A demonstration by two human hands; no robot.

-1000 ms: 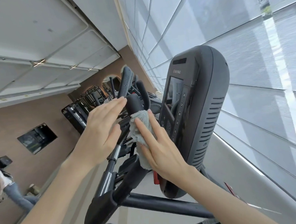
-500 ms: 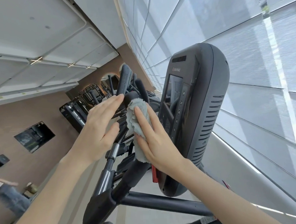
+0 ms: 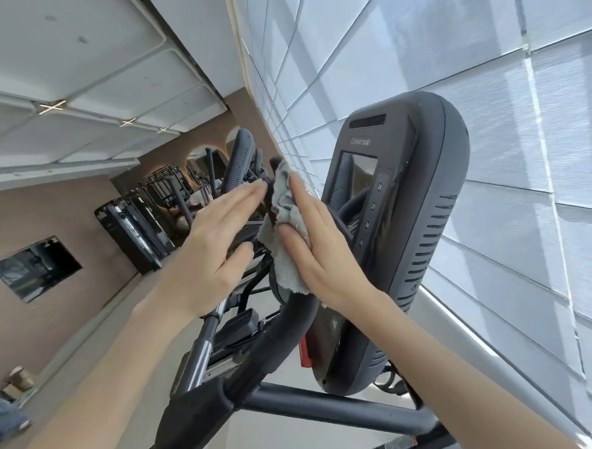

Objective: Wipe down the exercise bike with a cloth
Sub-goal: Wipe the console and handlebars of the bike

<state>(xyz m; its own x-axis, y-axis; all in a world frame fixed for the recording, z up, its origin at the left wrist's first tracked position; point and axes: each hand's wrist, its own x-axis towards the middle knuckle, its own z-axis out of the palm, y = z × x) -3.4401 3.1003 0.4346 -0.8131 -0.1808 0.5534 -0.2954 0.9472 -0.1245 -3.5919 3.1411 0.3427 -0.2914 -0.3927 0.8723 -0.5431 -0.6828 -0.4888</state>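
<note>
The view is tilted. A grey cloth (image 3: 285, 231) is wrapped over the upper end of the exercise bike's black handlebar (image 3: 286, 324). My right hand (image 3: 319, 247) presses the cloth against the bar with straight fingers and the thumb on the cloth. My left hand (image 3: 217, 252) is flat on the other side of the bar, fingertips touching the cloth's edge. The bike's dark console (image 3: 397, 226) with screen and buttons stands just right of my right hand.
Window blinds (image 3: 506, 144) run along the right. More gym machines (image 3: 143, 225) stand in a row behind the handlebar. A crossbar (image 3: 332, 411) joins the handlebar to the console post. A dark wall screen (image 3: 36, 269) is at left.
Both hands and the cloth have slid up the handlebar toward its tip. The head view has shifted, and the person at far left has mostly left the view.
</note>
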